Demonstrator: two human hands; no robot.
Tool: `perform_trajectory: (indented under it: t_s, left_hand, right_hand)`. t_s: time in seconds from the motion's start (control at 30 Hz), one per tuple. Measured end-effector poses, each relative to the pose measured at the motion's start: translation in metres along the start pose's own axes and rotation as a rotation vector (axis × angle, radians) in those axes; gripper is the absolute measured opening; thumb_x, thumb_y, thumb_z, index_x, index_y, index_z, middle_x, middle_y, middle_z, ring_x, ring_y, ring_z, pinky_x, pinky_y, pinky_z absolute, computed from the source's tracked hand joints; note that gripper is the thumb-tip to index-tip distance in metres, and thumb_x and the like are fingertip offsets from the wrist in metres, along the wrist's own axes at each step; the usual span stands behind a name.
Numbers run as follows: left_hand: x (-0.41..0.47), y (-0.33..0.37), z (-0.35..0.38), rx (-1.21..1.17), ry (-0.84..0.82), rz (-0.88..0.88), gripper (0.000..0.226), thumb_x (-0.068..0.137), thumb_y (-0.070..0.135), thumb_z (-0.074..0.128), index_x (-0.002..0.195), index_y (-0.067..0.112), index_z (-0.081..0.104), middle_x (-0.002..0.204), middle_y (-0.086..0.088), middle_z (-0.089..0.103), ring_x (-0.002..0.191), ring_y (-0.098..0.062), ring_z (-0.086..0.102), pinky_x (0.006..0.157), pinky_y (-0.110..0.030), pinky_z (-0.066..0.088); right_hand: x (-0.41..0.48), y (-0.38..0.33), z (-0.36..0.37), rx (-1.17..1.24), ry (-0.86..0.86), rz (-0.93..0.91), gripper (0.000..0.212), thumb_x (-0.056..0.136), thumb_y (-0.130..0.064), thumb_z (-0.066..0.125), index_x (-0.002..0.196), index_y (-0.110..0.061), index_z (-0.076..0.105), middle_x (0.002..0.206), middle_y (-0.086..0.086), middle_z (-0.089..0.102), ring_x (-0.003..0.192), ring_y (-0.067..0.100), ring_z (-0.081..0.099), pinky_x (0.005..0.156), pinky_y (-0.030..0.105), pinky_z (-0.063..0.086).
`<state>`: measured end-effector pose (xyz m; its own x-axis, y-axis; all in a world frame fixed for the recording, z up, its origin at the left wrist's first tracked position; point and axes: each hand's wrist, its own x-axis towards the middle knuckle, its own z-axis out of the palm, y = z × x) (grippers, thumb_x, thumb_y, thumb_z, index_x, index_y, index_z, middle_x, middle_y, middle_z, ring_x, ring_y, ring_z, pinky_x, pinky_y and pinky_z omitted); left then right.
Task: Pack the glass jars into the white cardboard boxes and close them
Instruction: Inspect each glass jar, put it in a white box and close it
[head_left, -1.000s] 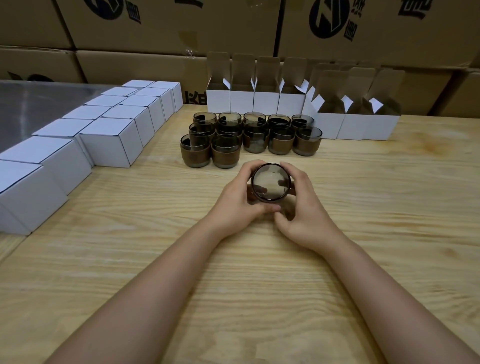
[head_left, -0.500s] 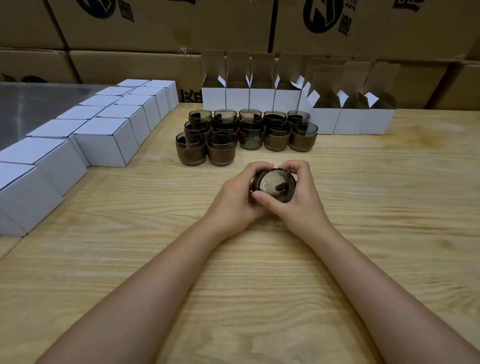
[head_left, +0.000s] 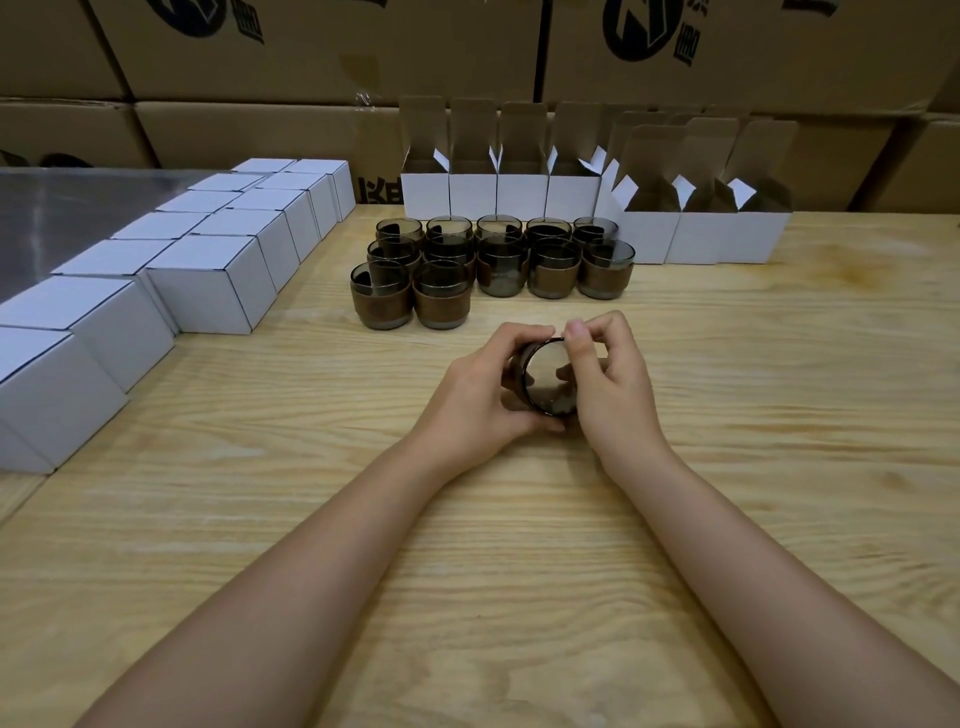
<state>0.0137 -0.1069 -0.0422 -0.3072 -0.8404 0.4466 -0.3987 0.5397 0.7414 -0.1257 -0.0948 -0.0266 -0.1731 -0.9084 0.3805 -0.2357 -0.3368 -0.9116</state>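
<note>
Head view. ASKER: Where is the glass jar (head_left: 548, 376) sitting right now?

ME: It is lying between my two hands, low over the wooden table (head_left: 519, 571), near the middle. I cannot tell whether it is touching the wood. I am holding it tipped on its side, so its long axis is running near to far. A round end is facing back toward me, the open mouth as far as I can tell.

ASKER: How are you gripping it?

ME: My left hand (head_left: 483, 389) is curling round the jar's left side, with the fingers wrapping over the top. My right hand (head_left: 610, 379) is pinching the rim at its upper right, fingers bent rather than spread.

ASKER: And which way are the boxes lying?

ME: The open white boxes (head_left: 524, 192) are standing in a row along the far side, flaps up, beyond the cluster of waiting jars (head_left: 493, 260). The closed boxes (head_left: 208, 286) are lining the left side. I am judging that the open ones at the far right are sitting closer to my right hand. So the jar is going to need turning mouth-up and carrying away from me, over that cluster.
</note>
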Motion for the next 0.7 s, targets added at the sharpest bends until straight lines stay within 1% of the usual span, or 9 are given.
perform_trajectory:
  t_s: [0.07, 0.1, 0.2, 0.3, 0.37, 0.47, 0.57, 0.63, 0.7]
  left_hand:
    - [0.001, -0.001, -0.001, -0.034, 0.026, 0.001, 0.081, 0.059, 0.016, 0.092, 0.128, 0.025, 0.051, 0.118, 0.015, 0.060, 0.091, -0.001, 0.062, 0.089, -0.024, 0.051]
    - [0.002, -0.001, -0.001, -0.059, 0.041, -0.002, 0.081, 0.058, 0.014, 0.092, 0.127, 0.026, 0.050, 0.119, 0.014, 0.060, 0.095, -0.002, 0.063, 0.090, -0.024, 0.051]
    - [0.003, -0.001, -0.003, -0.133, 0.077, -0.033, 0.081, 0.057, 0.009, 0.092, 0.123, 0.028, 0.050, 0.119, 0.013, 0.060, 0.101, -0.001, 0.063, 0.089, -0.020, 0.051]
    - [0.005, -0.001, -0.005, -0.192, 0.099, -0.069, 0.080, 0.056, 0.005, 0.092, 0.119, 0.032, 0.050, 0.119, 0.007, 0.062, 0.101, -0.002, 0.063, 0.085, -0.018, 0.052]
    - [0.005, 0.000, -0.005, -0.206, 0.109, -0.079, 0.079, 0.056, 0.005, 0.091, 0.115, 0.038, 0.050, 0.118, 0.007, 0.062, 0.098, -0.002, 0.064, 0.083, -0.018, 0.052]
    - [0.005, 0.000, -0.005, -0.201, 0.125, -0.085, 0.079, 0.056, 0.006, 0.092, 0.110, 0.044, 0.049, 0.113, 0.013, 0.063, 0.094, 0.001, 0.064, 0.079, -0.015, 0.051]
    - [0.004, 0.000, -0.005, -0.173, 0.132, -0.081, 0.079, 0.056, 0.008, 0.092, 0.110, 0.045, 0.048, 0.112, 0.013, 0.063, 0.091, 0.001, 0.065, 0.077, -0.015, 0.051]
    - [0.004, 0.001, -0.004, -0.149, 0.139, -0.069, 0.076, 0.059, 0.007, 0.090, 0.113, 0.042, 0.049, 0.112, 0.013, 0.063, 0.089, 0.002, 0.065, 0.076, -0.013, 0.050]
    - [0.003, 0.001, -0.004, -0.125, 0.142, -0.064, 0.071, 0.065, 0.004, 0.084, 0.116, 0.036, 0.048, 0.111, 0.016, 0.062, 0.088, 0.002, 0.064, 0.074, -0.011, 0.049]
  right_hand:
    - [0.002, 0.001, -0.003, 0.098, -0.067, 0.002, 0.022, 0.100, -0.030, 0.046, 0.080, -0.031, 0.053, 0.076, -0.016, 0.063, 0.073, 0.006, 0.058, 0.068, 0.023, 0.048]
    - [0.003, 0.002, -0.006, 0.159, -0.115, 0.006, 0.021, 0.099, -0.029, 0.046, 0.082, -0.031, 0.057, 0.077, -0.018, 0.064, 0.074, 0.003, 0.058, 0.069, 0.021, 0.048]
    - [0.008, 0.006, -0.015, 0.330, -0.275, 0.028, 0.021, 0.097, -0.022, 0.046, 0.098, -0.028, 0.066, 0.093, -0.010, 0.070, 0.089, 0.010, 0.063, 0.077, 0.027, 0.051]
    - [0.010, 0.006, -0.023, 0.382, -0.407, 0.021, 0.027, 0.096, -0.010, 0.048, 0.116, -0.021, 0.061, 0.108, -0.007, 0.070, 0.101, 0.010, 0.065, 0.083, 0.024, 0.051]
    - [0.011, 0.006, -0.026, 0.374, -0.470, 0.018, 0.038, 0.093, 0.000, 0.051, 0.122, -0.023, 0.057, 0.116, -0.007, 0.067, 0.106, 0.010, 0.063, 0.087, 0.022, 0.049]
    - [0.011, 0.005, -0.027, 0.265, -0.494, -0.018, 0.050, 0.085, 0.000, 0.060, 0.126, -0.028, 0.052, 0.125, -0.006, 0.059, 0.108, 0.006, 0.059, 0.091, 0.021, 0.047]
    - [0.009, 0.005, -0.025, 0.230, -0.476, -0.039, 0.056, 0.081, 0.002, 0.066, 0.125, -0.029, 0.051, 0.123, -0.009, 0.057, 0.106, 0.005, 0.059, 0.088, 0.020, 0.047]
    - [0.007, 0.005, -0.022, 0.200, -0.459, -0.043, 0.059, 0.080, 0.004, 0.069, 0.123, -0.032, 0.051, 0.121, -0.013, 0.057, 0.105, 0.006, 0.058, 0.084, 0.019, 0.048]
    - [0.005, 0.006, -0.018, 0.140, -0.407, -0.047, 0.061, 0.077, -0.001, 0.075, 0.120, -0.038, 0.051, 0.120, -0.015, 0.056, 0.104, 0.002, 0.056, 0.083, 0.018, 0.048]
